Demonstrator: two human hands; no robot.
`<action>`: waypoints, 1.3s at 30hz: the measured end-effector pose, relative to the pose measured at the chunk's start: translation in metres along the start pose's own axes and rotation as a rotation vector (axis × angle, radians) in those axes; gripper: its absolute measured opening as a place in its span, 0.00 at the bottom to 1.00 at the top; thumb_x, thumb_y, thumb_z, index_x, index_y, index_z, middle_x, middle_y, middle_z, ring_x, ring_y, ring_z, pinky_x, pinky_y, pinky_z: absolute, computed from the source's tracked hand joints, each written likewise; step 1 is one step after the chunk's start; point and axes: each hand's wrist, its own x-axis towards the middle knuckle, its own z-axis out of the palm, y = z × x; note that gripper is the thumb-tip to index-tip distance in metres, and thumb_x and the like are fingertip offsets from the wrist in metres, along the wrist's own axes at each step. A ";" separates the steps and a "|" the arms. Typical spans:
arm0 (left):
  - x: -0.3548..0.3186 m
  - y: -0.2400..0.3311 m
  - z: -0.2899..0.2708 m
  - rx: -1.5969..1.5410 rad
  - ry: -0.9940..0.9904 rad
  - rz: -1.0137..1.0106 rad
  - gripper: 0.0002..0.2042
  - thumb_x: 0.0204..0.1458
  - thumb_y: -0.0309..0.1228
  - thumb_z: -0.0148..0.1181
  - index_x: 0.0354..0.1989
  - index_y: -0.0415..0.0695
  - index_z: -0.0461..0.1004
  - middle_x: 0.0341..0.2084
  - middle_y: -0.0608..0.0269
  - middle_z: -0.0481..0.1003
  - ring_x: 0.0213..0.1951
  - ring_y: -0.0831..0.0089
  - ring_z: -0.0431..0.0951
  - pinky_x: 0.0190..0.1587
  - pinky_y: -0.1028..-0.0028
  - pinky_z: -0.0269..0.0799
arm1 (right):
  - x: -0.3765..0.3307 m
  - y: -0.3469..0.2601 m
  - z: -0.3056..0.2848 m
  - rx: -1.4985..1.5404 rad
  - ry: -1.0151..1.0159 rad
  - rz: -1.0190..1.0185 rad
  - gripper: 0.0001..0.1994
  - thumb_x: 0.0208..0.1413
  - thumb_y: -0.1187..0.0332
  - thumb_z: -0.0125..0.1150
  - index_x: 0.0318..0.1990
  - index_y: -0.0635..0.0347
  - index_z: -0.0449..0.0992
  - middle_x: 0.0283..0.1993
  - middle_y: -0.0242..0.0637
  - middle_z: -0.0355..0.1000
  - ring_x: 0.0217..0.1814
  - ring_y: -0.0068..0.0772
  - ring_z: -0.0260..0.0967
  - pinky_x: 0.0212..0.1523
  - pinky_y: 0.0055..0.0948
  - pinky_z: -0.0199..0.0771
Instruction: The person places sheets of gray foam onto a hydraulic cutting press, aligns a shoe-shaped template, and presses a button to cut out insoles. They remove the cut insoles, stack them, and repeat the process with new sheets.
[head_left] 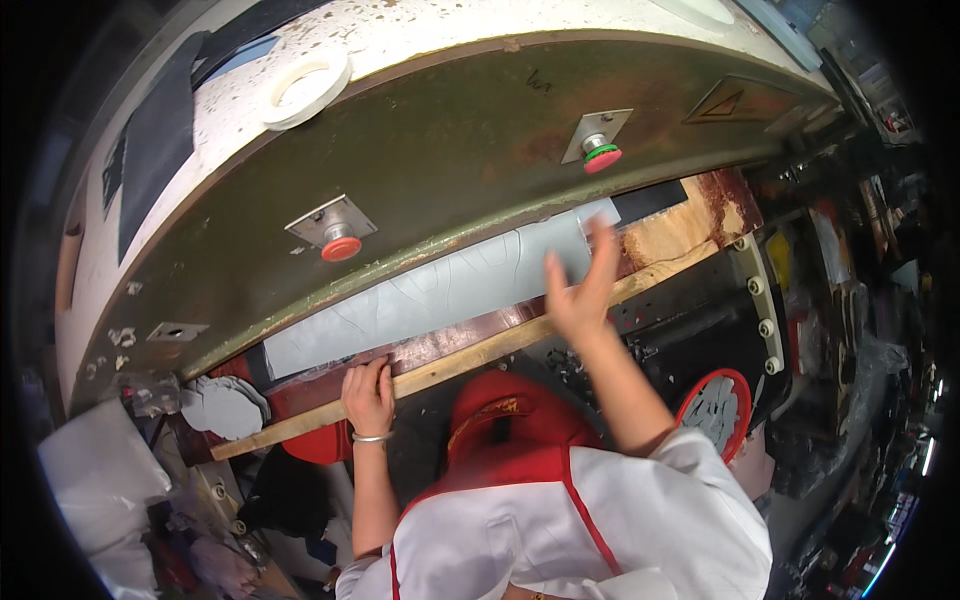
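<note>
A long pale grey sheet (430, 285) lies on the work board under the green machine beam, with thin curved lines across it. My left hand (369, 399) is curled at the board's wooden front edge (460, 357), fingers bent together over it. Above the sheet's right end, my right hand (585, 290) is blurred by motion. Its thumb and fingers are apart with nothing visible between them. Near its fingertips, a small translucent piece (603, 212) lies at the end of the sheet. Beside that is a dark strip (650, 204).
The green beam (450, 150) carries a red button (341, 246) and a red-green button (601, 157). A white tape roll (306, 90) sits on top. Grey cut pieces (226, 407) are stacked at left. A red-rimmed container (742, 405) holds grey pieces at right.
</note>
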 end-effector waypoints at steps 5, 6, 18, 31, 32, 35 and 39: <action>-0.018 0.011 0.006 0.044 0.026 -0.003 0.08 0.48 0.29 0.63 0.35 0.42 0.77 0.29 0.57 0.67 0.36 0.57 0.68 0.41 0.61 0.64 | -0.093 -0.004 -0.009 0.150 -0.554 -0.025 0.21 0.45 0.70 0.67 0.49 0.65 0.74 0.40 0.47 0.73 0.45 0.49 0.68 0.49 0.42 0.68; -0.023 0.012 0.009 0.011 0.027 -0.039 0.08 0.48 0.29 0.63 0.36 0.41 0.77 0.29 0.56 0.67 0.36 0.57 0.67 0.41 0.61 0.65 | -0.100 0.001 -0.010 0.165 -0.525 0.011 0.19 0.46 0.70 0.67 0.47 0.66 0.74 0.40 0.48 0.73 0.44 0.50 0.68 0.49 0.41 0.68; -0.107 0.044 -0.017 -0.054 -0.065 0.019 0.10 0.48 0.26 0.62 0.40 0.43 0.78 0.29 0.57 0.69 0.35 0.59 0.69 0.38 0.63 0.64 | -0.139 -0.027 -0.087 -0.011 -0.470 -0.013 0.14 0.43 0.71 0.68 0.39 0.64 0.77 0.31 0.44 0.74 0.35 0.48 0.72 0.44 0.40 0.71; -0.183 0.095 -0.035 0.062 -0.246 0.174 0.21 0.46 0.21 0.57 0.50 0.52 0.76 0.52 0.52 0.68 0.57 0.51 0.67 0.63 0.47 0.57 | -0.097 0.018 -0.110 -0.349 -0.503 0.196 0.46 0.31 0.59 0.76 0.63 0.59 0.62 0.62 0.64 0.53 0.65 0.62 0.50 0.65 0.46 0.56; -0.191 0.099 -0.037 0.054 -0.237 0.182 0.20 0.46 0.21 0.56 0.50 0.53 0.77 0.52 0.53 0.68 0.57 0.52 0.67 0.63 0.48 0.57 | -0.099 0.021 -0.117 -0.314 -0.535 0.257 0.46 0.30 0.60 0.76 0.63 0.59 0.62 0.62 0.63 0.52 0.65 0.63 0.50 0.65 0.46 0.57; -0.205 0.110 -0.050 0.072 -0.349 0.182 0.21 0.47 0.21 0.56 0.51 0.53 0.76 0.51 0.52 0.70 0.56 0.52 0.68 0.62 0.47 0.57 | -0.097 0.029 -0.147 -0.122 -0.501 0.292 0.46 0.27 0.61 0.77 0.61 0.57 0.64 0.60 0.58 0.58 0.64 0.54 0.55 0.64 0.43 0.59; -0.216 0.135 -0.083 0.162 -0.525 0.213 0.24 0.44 0.21 0.55 0.53 0.50 0.75 0.49 0.50 0.72 0.54 0.52 0.70 0.61 0.45 0.57 | -0.080 0.048 -0.204 0.570 -0.478 0.808 0.43 0.31 0.72 0.77 0.61 0.56 0.62 0.48 0.43 0.72 0.48 0.33 0.71 0.50 0.30 0.71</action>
